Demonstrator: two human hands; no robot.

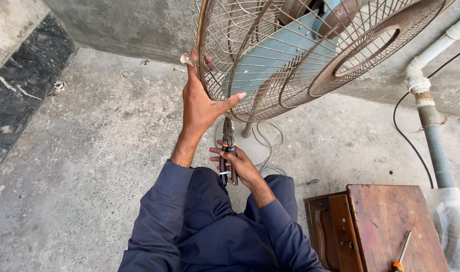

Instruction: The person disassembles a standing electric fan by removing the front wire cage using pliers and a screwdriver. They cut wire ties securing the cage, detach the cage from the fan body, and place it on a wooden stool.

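A rusty wire fan guard (290, 55) with pale blue blades (270, 55) behind it fills the upper middle. My left hand (202, 98) grips the guard's left rim, thumb stretched along its lower edge. My right hand (237, 166) is below, closed on the dark red handles of a pair of pliers (228, 151). The pliers point up, and their jaws meet the bottom of the guard's rim. Both arms wear dark blue sleeves.
The fan's stand and a coiled white cord (267, 146) rest on the concrete floor. A brown wooden box (381, 221) at lower right carries an orange-handled screwdriver (402, 252). A white and grey pipe (431, 111) and a black cable (406, 136) run along the right.
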